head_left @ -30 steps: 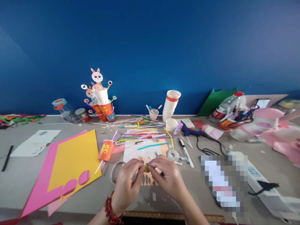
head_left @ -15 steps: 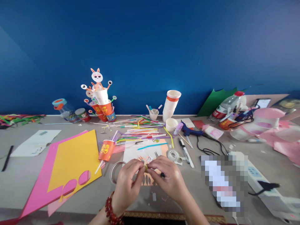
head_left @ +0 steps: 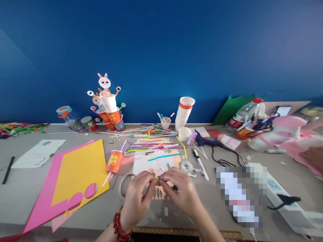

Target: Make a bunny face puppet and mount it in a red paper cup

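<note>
My left hand [head_left: 141, 189] and my right hand [head_left: 179, 188] meet fingertip to fingertip over the front middle of the table. Pinched between them is a small yellow piece [head_left: 157, 181], mostly hidden by the fingers, so its kind is unclear. Beneath the hands lies an orange paper sheet [head_left: 159, 193] with leaf-shaped cutouts. Just beyond it rests a white sheet [head_left: 141, 164], with small orange scraps on it and scissor-like metal tips by my right fingers. A tape roll [head_left: 123, 185] stands beside my left hand. A clear tape roll [head_left: 186, 166] is right of the sheets.
Yellow card [head_left: 83, 171] over pink card lies left, near a red paper cup [head_left: 115, 162] with straws. Many straws [head_left: 153, 144] spread behind. A blue glue gun [head_left: 205, 141], a power strip [head_left: 280, 198] and cables are right. Another person's hand [head_left: 313, 158] touches pink paper far right.
Another person's hand has come into view at the far right edge, on the pink paper. My own hands have barely shifted and keep pinching the yellow piece.
</note>
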Action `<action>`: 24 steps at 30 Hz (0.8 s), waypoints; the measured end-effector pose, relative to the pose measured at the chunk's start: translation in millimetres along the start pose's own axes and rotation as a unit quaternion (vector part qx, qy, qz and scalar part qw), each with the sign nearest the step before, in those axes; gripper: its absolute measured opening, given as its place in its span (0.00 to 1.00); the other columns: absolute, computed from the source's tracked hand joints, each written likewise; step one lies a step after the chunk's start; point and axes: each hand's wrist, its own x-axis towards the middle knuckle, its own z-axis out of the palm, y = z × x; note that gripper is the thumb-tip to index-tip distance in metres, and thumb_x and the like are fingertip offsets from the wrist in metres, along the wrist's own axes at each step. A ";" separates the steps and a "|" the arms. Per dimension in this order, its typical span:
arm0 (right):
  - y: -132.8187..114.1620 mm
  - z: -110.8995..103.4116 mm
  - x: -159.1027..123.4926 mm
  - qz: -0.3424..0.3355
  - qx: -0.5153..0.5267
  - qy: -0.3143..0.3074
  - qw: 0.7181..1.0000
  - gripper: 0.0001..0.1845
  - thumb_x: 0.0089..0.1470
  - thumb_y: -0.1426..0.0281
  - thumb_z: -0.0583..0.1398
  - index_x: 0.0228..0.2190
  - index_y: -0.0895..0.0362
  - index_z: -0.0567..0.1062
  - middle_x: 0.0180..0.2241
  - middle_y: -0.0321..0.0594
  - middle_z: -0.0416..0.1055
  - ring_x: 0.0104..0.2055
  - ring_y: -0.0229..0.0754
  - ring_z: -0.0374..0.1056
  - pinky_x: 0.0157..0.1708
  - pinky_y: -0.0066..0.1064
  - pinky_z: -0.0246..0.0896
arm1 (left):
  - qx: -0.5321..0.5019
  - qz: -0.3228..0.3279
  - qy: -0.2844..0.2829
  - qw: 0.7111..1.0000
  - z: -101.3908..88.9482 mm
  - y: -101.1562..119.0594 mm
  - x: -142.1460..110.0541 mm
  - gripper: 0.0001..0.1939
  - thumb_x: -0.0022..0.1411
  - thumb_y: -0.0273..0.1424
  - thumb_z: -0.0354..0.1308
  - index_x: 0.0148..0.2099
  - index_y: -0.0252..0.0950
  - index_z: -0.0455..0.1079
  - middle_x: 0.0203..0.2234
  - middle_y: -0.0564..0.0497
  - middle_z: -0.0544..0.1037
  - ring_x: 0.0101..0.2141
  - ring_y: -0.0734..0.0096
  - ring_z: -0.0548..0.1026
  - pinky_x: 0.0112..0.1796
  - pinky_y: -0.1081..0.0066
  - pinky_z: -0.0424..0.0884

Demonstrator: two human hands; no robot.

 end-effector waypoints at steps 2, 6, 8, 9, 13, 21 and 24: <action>-1.1 0.1 0.2 -0.003 -0.002 0.003 1.000 0.07 0.59 0.76 0.59 0.33 0.54 0.76 0.30 0.40 0.78 0.33 0.42 0.71 0.35 0.34 0.65 | 0.001 0.001 0.000 1.000 0.0 -0.7 -0.2 0.07 0.68 0.24 0.51 0.37 0.37 0.68 0.30 0.50 0.76 0.33 0.67 0.75 0.35 0.71 0.67; -2.0 1.0 0.9 -0.009 -0.006 0.011 1.000 0.06 0.58 0.77 0.60 0.34 0.55 0.76 0.30 0.40 0.78 0.33 0.42 0.71 0.34 0.34 0.65 | 0.007 0.010 0.006 1.000 0.0 -1.3 -0.6 0.06 0.67 0.23 0.52 0.38 0.37 0.68 0.32 0.50 0.76 0.35 0.67 0.75 0.36 0.72 0.67; -1.3 1.5 1.2 -0.010 -0.008 0.012 1.000 0.07 0.58 0.77 0.59 0.33 0.55 0.76 0.30 0.40 0.78 0.32 0.42 0.70 0.34 0.33 0.64 | 0.006 0.013 0.005 1.000 -0.1 -1.0 -0.6 0.06 0.67 0.23 0.52 0.38 0.37 0.68 0.32 0.50 0.76 0.35 0.68 0.75 0.36 0.72 0.67; -0.7 1.8 1.3 -0.010 -0.009 0.010 1.000 0.07 0.58 0.78 0.59 0.33 0.55 0.76 0.30 0.40 0.78 0.32 0.42 0.70 0.34 0.33 0.64 | 0.005 0.014 0.005 1.000 -0.2 -0.8 -0.6 0.06 0.67 0.23 0.52 0.38 0.37 0.68 0.31 0.50 0.76 0.34 0.68 0.75 0.36 0.72 0.67; 1.5 2.1 1.0 -0.002 -0.012 -0.002 1.000 0.07 0.58 0.78 0.58 0.33 0.55 0.75 0.30 0.39 0.77 0.32 0.41 0.69 0.34 0.33 0.63 | 0.004 0.013 0.005 1.000 -0.4 -0.5 -0.7 0.07 0.67 0.22 0.51 0.38 0.37 0.67 0.31 0.51 0.76 0.33 0.69 0.74 0.36 0.73 0.67; 0.3 1.2 -0.4 0.001 -0.006 -0.012 1.000 0.07 0.59 0.77 0.58 0.33 0.55 0.75 0.30 0.38 0.77 0.33 0.41 0.69 0.35 0.32 0.62 | 0.009 0.019 0.008 1.000 0.2 -0.9 -0.9 0.06 0.67 0.23 0.51 0.38 0.37 0.67 0.32 0.50 0.76 0.35 0.67 0.75 0.36 0.72 0.67; 1.3 1.6 -0.8 -0.001 -0.009 -0.007 1.000 0.05 0.59 0.76 0.60 0.33 0.54 0.75 0.30 0.38 0.77 0.33 0.41 0.69 0.35 0.33 0.62 | 0.006 0.020 0.006 1.000 -0.1 -0.6 -0.7 0.06 0.67 0.23 0.52 0.38 0.37 0.67 0.31 0.50 0.76 0.35 0.68 0.75 0.36 0.72 0.67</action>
